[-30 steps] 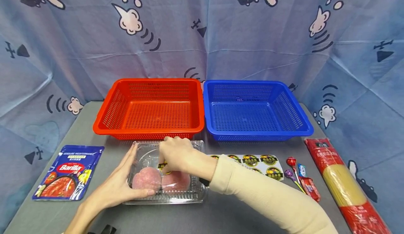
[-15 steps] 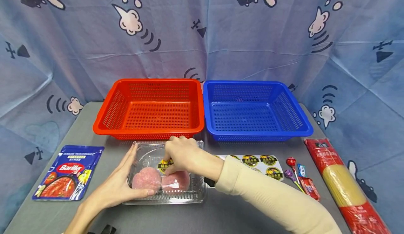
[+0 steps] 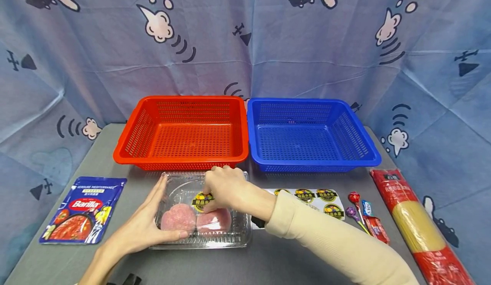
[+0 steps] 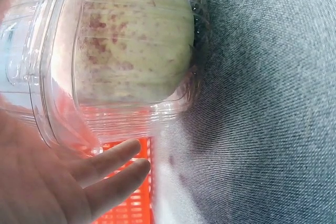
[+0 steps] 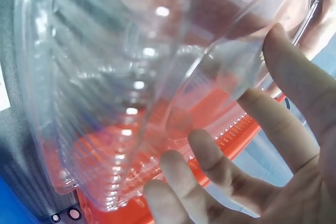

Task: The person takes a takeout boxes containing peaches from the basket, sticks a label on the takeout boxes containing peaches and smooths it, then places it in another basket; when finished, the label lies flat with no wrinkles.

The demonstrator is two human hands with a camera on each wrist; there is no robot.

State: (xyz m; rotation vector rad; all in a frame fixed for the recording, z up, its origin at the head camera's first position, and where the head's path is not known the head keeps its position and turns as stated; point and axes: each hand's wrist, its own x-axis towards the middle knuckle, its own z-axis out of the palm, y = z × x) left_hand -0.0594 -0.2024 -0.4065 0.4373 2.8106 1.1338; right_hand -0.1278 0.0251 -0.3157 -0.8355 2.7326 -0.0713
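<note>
Clear plastic forms the clamshell box (image 3: 201, 210) at the front middle of the grey worktop (image 3: 268, 259), just before the red basket (image 3: 182, 131). Inside it lie two pinkish fruits (image 3: 195, 220) side by side. The left hand (image 3: 143, 227) rests flat against the box's left side, fingers (image 4: 113, 163) straight and together, thumb along the near edge. The right hand (image 3: 226, 189) lies on the lid, its fingers curled down, pressing a round yellow-and-black sticker (image 3: 202, 200) onto the plastic. A sheet of like stickers (image 3: 314, 197) lies just right of the box. The blue basket (image 3: 310, 133) stands beside the red one, touching it. A Barilla pouch (image 3: 82, 210) lies at left; lollipops (image 3: 358, 212) and a spaghetti pack (image 3: 418, 225) at right.
</note>
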